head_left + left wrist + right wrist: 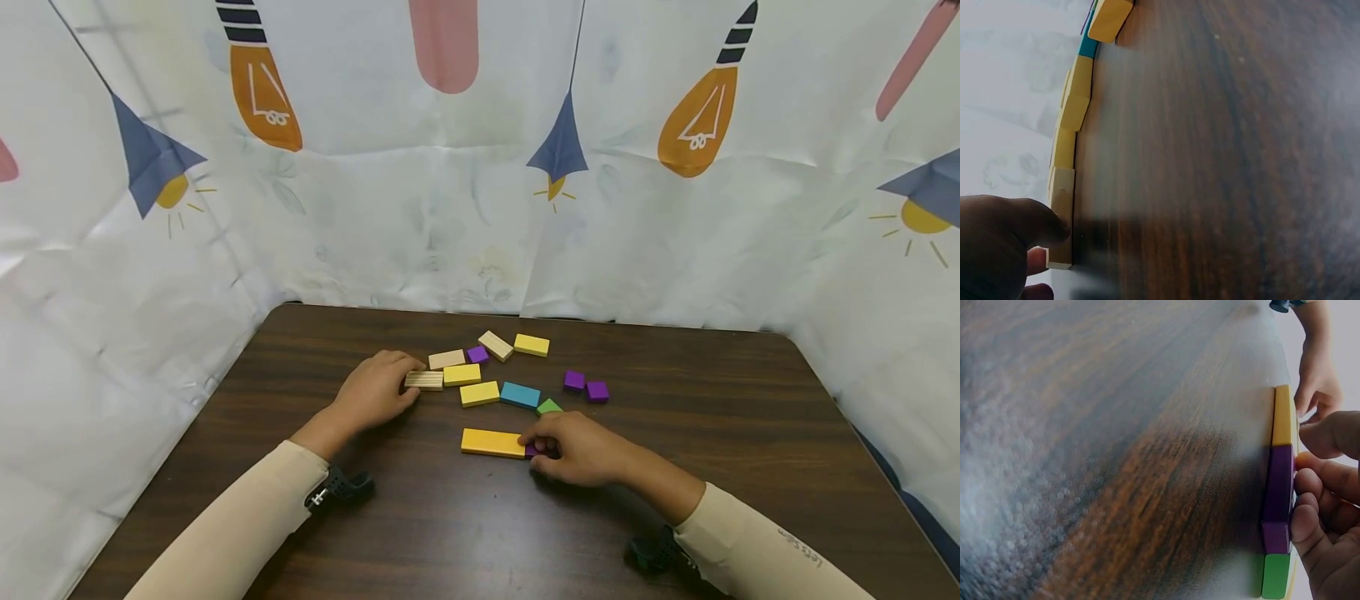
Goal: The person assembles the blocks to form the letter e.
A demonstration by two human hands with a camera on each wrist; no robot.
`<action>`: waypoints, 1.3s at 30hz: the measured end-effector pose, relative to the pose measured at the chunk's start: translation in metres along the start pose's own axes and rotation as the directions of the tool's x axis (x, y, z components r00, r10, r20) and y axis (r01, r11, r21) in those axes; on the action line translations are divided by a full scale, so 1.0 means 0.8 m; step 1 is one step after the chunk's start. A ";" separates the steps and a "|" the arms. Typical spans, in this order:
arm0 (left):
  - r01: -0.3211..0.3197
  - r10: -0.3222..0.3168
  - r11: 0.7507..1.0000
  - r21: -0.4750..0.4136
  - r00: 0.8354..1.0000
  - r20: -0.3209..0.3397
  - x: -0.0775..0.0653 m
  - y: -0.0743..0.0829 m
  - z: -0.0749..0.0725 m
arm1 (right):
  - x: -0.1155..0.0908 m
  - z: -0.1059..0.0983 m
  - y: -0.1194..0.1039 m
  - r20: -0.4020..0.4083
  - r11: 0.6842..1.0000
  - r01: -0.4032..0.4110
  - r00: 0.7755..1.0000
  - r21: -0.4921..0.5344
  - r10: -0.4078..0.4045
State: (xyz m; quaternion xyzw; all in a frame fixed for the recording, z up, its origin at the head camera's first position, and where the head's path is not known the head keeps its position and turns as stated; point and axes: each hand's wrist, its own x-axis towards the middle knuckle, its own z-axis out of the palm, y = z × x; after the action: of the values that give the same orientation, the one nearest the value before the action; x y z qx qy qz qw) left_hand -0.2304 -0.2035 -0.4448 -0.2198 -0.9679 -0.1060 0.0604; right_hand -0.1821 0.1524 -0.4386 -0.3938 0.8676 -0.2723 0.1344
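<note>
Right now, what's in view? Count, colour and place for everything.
Long block: 1, amber, in front
Purple blocks: at least 4, purple, one by the long block, three farther back
Wood blocks: 3, pale, one left, two farther back
Yellow blocks: 3, yellow, two central, one at back
Blue block: 1, blue, central
Green block: at least 1, green, beside the blue block
Table: 1, dark brown, under the blocks
Backdrop: 1, patterned white, behind the table
Wrist devices: 2, dark, both wrists
Sleeves: 2, beige, both arms
Left hand: 1, bare, pinching a wood block
Right hand: 1, bare, holding a purple block
</note>
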 end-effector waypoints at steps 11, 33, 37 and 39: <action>0.011 -0.011 1.000 -0.012 1.000 0.010 -0.001 -0.006 0.007 | 0.000 0.001 -0.001 -0.002 1.000 -0.011 1.000 -0.004 0.011; -0.002 -0.013 0.992 -0.125 0.992 -0.122 -0.034 0.026 0.003 | 0.000 0.001 -0.002 0.001 1.000 -0.027 1.000 0.005 0.027; -0.019 0.002 0.992 -0.128 0.991 -0.130 -0.036 0.033 0.006 | -0.001 0.002 -0.001 -0.002 1.000 -0.026 1.000 -0.002 0.026; -0.022 0.005 0.992 -0.125 0.991 -0.130 -0.036 0.036 0.008 | -0.001 0.002 -0.001 -0.004 1.000 -0.023 1.000 -0.004 0.023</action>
State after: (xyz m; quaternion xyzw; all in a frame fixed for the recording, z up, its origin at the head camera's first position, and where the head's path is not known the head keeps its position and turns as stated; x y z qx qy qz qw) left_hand -0.1925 -0.1888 -0.4507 -0.2224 -0.9517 -0.1808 0.1098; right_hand -0.1806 0.1520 -0.4397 -0.3834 0.8730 -0.2696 0.1348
